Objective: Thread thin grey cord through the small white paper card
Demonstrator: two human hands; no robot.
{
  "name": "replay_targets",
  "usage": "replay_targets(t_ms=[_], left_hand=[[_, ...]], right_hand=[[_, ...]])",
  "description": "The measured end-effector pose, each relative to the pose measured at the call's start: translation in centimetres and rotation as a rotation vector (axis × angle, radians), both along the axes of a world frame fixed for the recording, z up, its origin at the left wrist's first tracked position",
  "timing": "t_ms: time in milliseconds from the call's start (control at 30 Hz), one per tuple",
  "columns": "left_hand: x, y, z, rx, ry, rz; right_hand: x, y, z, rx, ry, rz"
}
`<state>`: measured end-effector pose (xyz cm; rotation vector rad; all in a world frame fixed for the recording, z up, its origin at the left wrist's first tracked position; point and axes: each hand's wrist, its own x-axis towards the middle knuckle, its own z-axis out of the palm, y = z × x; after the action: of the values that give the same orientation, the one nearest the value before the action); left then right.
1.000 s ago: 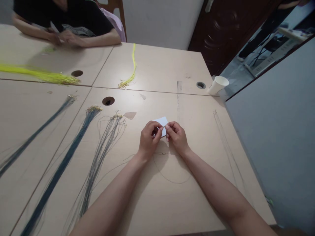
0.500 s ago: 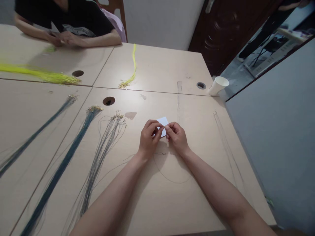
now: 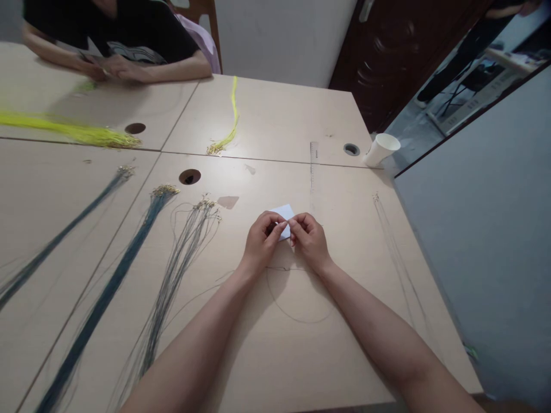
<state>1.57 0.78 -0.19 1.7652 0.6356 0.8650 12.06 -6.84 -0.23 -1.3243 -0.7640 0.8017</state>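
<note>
Above a small white card point(image 3: 283, 212), my left hand point(image 3: 263, 236) and my right hand point(image 3: 309, 236) meet at the fingertips. Both are closed in a pinch. Whatever sits between the fingers is too small to make out. The card lies on the table, partly covered by my fingers. Just below my hands a thin dark cord point(image 3: 297, 320) curves in a loose loop on the tabletop, passing close to my right forearm. Left of my left hand lies a bundle of grey cords point(image 3: 183, 252) with gold-coloured metal ends.
Further left are two dark teal cord bundles point(image 3: 123, 264) point(image 3: 73, 221). Yellow cords point(image 3: 235, 115) lie across the table. A clear ruler point(image 3: 313, 166), a paper cup point(image 3: 381, 150) and a few thin cords point(image 3: 394, 246) are to the right. Opposite sits a person point(image 3: 124, 40).
My left fingers have shifted slightly and curled closer around the pinch point. My right hand stays almost still. The cord loop has barely moved.
</note>
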Motion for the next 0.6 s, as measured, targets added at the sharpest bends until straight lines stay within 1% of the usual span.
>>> replay_targets(t_ms=[200, 333, 433, 600], left_hand=[[-0.10, 0.02, 0.07, 0.029, -0.008, 0.061], [-0.14, 0.07, 0.06, 0.066, -0.014, 0.099], [-0.11, 0.04, 0.13, 0.111, -0.027, 0.098], [-0.05, -0.15, 0.27, 0.131, -0.043, 0.073]], right_hand=[[-0.05, -0.02, 0.02, -0.006, 0.026, -0.003], [-0.07, -0.01, -0.03, 0.020, 0.051, 0.001], [-0.07, -0.03, 0.03, 0.027, 0.059, 0.007], [-0.03, -0.09, 0.14, -0.003, 0.031, 0.000]])
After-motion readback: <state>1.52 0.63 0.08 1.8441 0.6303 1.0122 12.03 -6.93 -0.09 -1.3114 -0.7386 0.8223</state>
